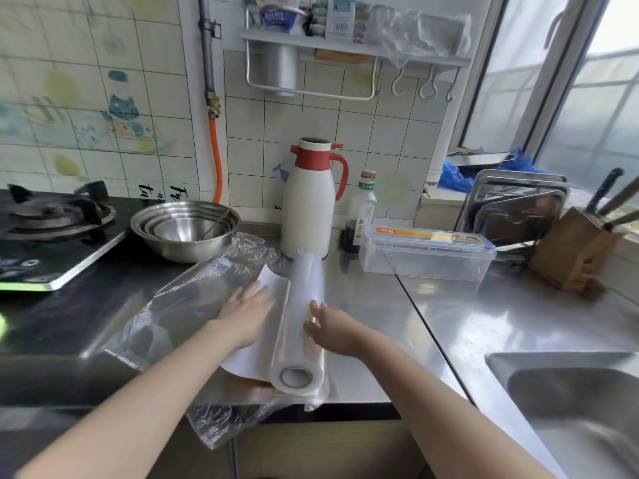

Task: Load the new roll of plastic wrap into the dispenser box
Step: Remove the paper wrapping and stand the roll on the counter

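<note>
Left hand (247,314): flat, fingers straight, pressing a white sheet (273,295) beside the roll of plastic wrap (304,323), which lies lengthwise at the worktop (449,323) front edge. Right hand (333,328): grip released, fingertips touching the roll's right side. Dispenser box (427,254): closed, near the rear edge. Clear bag (193,299) edges hard to make out.

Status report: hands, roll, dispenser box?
Left hand flat on white sheet, right hand open at roll. Dispenser box closed, apart. Nothing between.
</note>
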